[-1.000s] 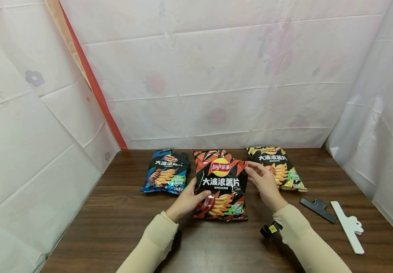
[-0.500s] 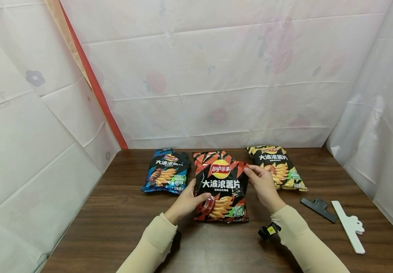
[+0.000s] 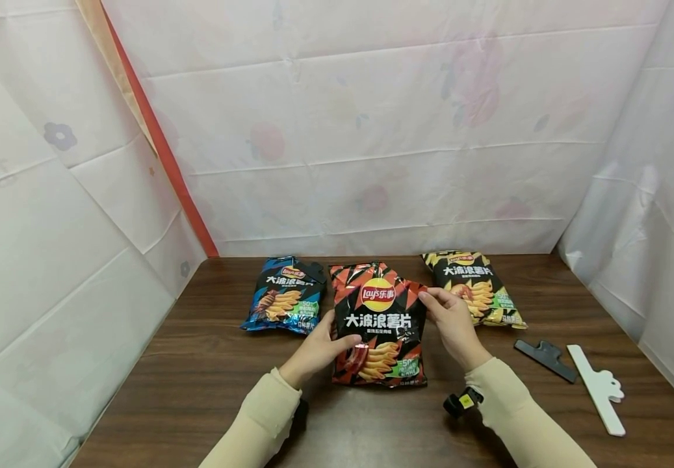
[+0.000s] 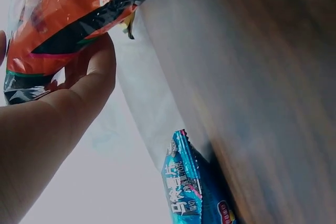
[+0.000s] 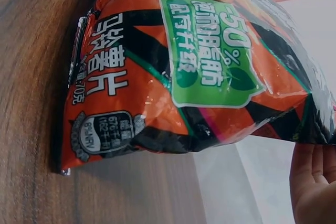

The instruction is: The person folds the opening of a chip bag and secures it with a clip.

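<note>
In the head view a red and black chip bag point(image 3: 379, 331) is held upright at the middle of the table, its printed front toward me. My left hand point(image 3: 316, 351) grips its left side, thumb across the front and fingers behind. With thumb and fingertips my right hand point(image 3: 450, 325) pinches the bag's upper right corner. The left wrist view shows the left fingers curled behind the bag point(image 4: 79, 24). Seen from the right wrist, the bag's lower edge point(image 5: 79, 72) is close to the tabletop; whether it touches is unclear.
A blue chip bag point(image 3: 284, 299) with a black clip point(image 3: 314, 272) at its top lies back left. A yellow chip bag point(image 3: 477, 289) lies back right. On the right side of the table point(image 3: 184, 390) are a black clip point(image 3: 546, 360) and a white clip point(image 3: 596, 390).
The red bag has come slightly toward me, with both hands still on it. My right fingers have slid a little lower along with its corner. The other bags and loose clips have not moved.
</note>
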The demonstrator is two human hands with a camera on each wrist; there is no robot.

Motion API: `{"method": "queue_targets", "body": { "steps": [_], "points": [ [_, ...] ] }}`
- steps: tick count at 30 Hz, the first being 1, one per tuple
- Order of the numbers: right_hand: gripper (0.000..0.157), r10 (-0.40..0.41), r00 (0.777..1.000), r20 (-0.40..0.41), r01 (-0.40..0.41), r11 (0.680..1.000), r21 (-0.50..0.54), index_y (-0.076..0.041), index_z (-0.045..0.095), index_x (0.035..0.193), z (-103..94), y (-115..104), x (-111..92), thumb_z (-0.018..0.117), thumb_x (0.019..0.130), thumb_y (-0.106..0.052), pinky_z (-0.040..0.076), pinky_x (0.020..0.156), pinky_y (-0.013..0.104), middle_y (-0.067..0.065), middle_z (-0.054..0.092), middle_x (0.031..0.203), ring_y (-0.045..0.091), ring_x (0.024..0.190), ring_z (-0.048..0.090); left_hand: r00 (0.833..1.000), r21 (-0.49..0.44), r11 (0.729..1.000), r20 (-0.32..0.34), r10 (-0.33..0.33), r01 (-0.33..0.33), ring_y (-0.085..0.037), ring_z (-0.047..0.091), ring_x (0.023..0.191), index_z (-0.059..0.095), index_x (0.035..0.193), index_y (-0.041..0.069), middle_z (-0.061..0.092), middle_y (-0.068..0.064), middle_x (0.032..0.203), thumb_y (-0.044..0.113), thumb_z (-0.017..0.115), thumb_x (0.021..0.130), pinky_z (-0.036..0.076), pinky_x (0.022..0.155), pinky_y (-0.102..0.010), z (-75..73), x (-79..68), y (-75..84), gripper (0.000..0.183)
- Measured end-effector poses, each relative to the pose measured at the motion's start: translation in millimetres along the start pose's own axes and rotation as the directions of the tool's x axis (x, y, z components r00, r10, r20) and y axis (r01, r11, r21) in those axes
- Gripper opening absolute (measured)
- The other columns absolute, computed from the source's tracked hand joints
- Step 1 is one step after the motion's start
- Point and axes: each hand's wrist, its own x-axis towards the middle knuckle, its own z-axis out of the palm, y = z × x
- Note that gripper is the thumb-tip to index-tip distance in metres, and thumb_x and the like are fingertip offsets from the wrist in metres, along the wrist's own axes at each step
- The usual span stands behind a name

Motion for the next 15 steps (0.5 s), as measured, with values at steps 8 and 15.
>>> {"method": "queue_targets", "body": {
  "steps": [8,15],
  "points": [
    [0.015,-0.009,1.000,0.018,0.008,0.998,0.057,-0.008,0.068,0.096,-0.9,0,-2,0.063,0.097,-0.022,0.055,0.075,0.023,-0.009,0.067,0.086,0.004,0.079,0.065,0.999,0.034,0.999,-0.029,-0.017,0.018,-0.034,0.041,0.139,0.025,0.154,0.014,0.039,-0.013,0.154,0.043,0.070,0.089,0.036,0.109,-0.058,-4.1,1.6,8.0,0.084],
    [0.012,-0.010,1.000,0.028,0.009,0.998,0.066,-0.012,0.067,0.093,-0.7,0,-3,0.062,0.097,-0.022,0.055,0.075,0.023,-0.008,0.067,0.086,0.005,0.080,0.066,0.999,0.023,0.999,-0.040,-0.030,0.031,-0.036,0.043,0.137,0.021,0.156,0.010,0.038,-0.019,0.153,0.043,0.069,0.090,0.040,0.107,-0.056,-8.6,2.9,17.9,0.088]
  ]
}}
